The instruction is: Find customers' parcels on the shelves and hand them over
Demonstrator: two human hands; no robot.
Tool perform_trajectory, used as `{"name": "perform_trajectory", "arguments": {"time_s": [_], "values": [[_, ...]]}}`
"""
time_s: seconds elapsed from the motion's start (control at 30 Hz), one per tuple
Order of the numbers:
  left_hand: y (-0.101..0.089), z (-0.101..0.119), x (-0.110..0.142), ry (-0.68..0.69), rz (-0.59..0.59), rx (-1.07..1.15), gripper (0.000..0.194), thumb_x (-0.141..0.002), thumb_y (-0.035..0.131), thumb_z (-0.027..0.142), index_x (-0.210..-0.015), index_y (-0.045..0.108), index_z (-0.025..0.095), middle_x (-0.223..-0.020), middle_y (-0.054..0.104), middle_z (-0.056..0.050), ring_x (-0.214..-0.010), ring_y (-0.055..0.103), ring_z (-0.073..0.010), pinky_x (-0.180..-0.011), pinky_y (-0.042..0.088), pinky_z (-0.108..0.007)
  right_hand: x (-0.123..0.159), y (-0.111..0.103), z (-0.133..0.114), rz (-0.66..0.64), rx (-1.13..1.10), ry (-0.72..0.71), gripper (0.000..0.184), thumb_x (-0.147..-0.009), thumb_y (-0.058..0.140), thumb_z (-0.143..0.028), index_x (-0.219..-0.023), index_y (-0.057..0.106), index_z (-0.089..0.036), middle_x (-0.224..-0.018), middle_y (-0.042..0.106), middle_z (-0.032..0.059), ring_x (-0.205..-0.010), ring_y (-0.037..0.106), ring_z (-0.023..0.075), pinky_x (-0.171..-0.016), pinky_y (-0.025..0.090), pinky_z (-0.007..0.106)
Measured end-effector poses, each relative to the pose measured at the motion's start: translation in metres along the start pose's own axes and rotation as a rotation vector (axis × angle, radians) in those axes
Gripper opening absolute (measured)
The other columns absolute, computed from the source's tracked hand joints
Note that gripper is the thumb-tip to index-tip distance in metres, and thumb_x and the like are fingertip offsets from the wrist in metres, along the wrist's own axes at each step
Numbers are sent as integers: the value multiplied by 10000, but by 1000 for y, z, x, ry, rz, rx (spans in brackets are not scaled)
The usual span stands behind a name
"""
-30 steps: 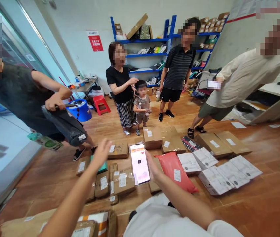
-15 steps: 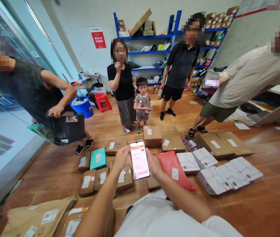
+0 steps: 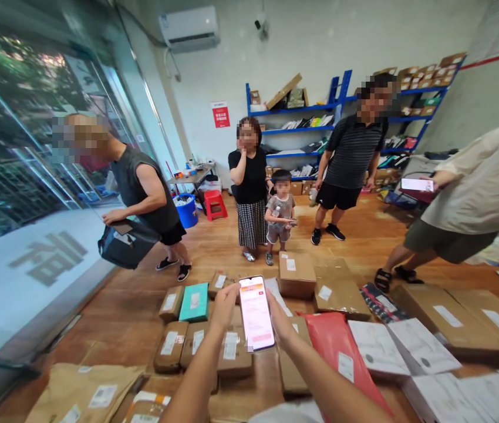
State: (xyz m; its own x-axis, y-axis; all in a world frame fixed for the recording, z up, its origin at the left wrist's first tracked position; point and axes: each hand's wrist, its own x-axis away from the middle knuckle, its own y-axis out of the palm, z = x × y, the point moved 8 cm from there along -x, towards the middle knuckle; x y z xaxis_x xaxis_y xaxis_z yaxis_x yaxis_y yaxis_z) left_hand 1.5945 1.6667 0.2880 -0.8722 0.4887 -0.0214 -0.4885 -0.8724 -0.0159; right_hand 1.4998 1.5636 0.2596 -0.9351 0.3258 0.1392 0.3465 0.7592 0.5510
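A smartphone (image 3: 256, 313) with a lit pink and white screen is upright in front of me, over the parcels on the floor. My right hand (image 3: 283, 320) grips its right edge. My left hand (image 3: 223, 305) is at its left edge, fingers bent against the phone's top left corner. Below the phone lie small brown boxes (image 3: 232, 352), a teal box (image 3: 195, 302) and a red mailer bag (image 3: 337, 352).
Several people stand around: one at left with a dark bag (image 3: 124, 245), an adult and a small child (image 3: 278, 214) in the middle, one in a striped shirt (image 3: 350, 158), one at right holding a phone (image 3: 417, 184). Blue shelves (image 3: 302, 108), glass wall (image 3: 20, 194) at left.
The view has tilted up and the people have drifted lower in frame. My left hand came from pointing at the left onto the phone's left edge. The person at left stepped back with the dark bag.
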Motion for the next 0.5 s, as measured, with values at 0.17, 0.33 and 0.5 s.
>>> {"name": "perform_trajectory", "arguments": {"time_s": [0.17, 0.33, 0.5], "values": [[-31, -18, 8, -43, 68, -41, 443, -800, 611, 505, -954, 755, 115, -885, 756, -74, -873, 654, -263, -852, 472, -351, -5, 14, 30, -38, -46, 47, 524, -846, 559, -600, -1075, 682, -145, -1048, 741, 96, -1016, 663, 263, -945, 470, 382], [-14, -49, -2, -114, -57, 22, 490, -831, 529, 523, -955, 734, 95, -910, 752, -92, -898, 671, -266, -896, 482, -366, -5, -16, 53, 98, -82, 53, 523, -822, 577, -614, -1047, 689, -156, -996, 747, 90, -1004, 668, 262, -944, 473, 403], [72, -59, -10, -150, -263, 13, 435, -818, 532, 486, -886, 733, 106, -883, 749, -90, -885, 668, -262, -920, 469, -370, 25, -80, 29, 254, -141, -1, 549, -825, 556, -626, -1057, 678, -144, -927, 749, 85, -982, 672, 255, -922, 481, 401]]}}
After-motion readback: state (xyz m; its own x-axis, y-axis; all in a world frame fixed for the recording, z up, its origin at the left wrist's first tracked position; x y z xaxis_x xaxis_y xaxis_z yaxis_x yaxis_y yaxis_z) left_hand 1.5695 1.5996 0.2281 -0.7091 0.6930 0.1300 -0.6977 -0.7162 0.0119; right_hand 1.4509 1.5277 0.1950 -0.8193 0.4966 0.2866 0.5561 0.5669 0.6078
